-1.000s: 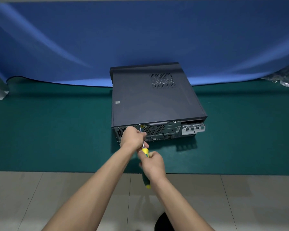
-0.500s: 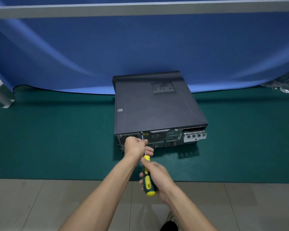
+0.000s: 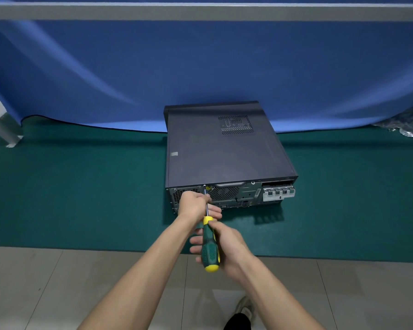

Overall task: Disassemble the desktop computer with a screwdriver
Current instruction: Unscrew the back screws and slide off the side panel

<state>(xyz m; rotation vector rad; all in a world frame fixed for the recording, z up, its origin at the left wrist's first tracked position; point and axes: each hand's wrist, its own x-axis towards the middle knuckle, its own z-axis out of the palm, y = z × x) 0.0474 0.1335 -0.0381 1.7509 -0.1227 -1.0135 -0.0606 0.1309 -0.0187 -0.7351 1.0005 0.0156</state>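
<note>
Head view, the only one. Desktop computer (image 3: 227, 148) lies flat on the green mat (image 3: 81, 198), rear panel facing the person, side cover on. Right hand (image 3: 227, 244) is wrapped round the green-and-yellow handle of the screwdriver (image 3: 209, 244), fingers curled under it, thumb on top. Ahead of that grip the bare shaft runs up and away to the top edge of the rear panel, just left of the cover's pull handle (image 3: 229, 184). Left hand (image 3: 196, 203) sits forward of the right, fingers closed round the shaft near its tip, steadying it against the panel. The tip appears seated on a screw at the panel's upper edge; the screw head itself is too small to confirm.

Judgement: first cover screw is being worked; nothing removed yet.

Risks from here:
- Shaft meets the panel at a slant from the low grip. Off-axis torque could cam the tip out and strip the head.
- A slip would drive the tip toward the fan grille (image 3: 223, 192) beside it, or into the left fingers.
- A freed screw may drop onto the mat under the left hand and roll off.
</note>
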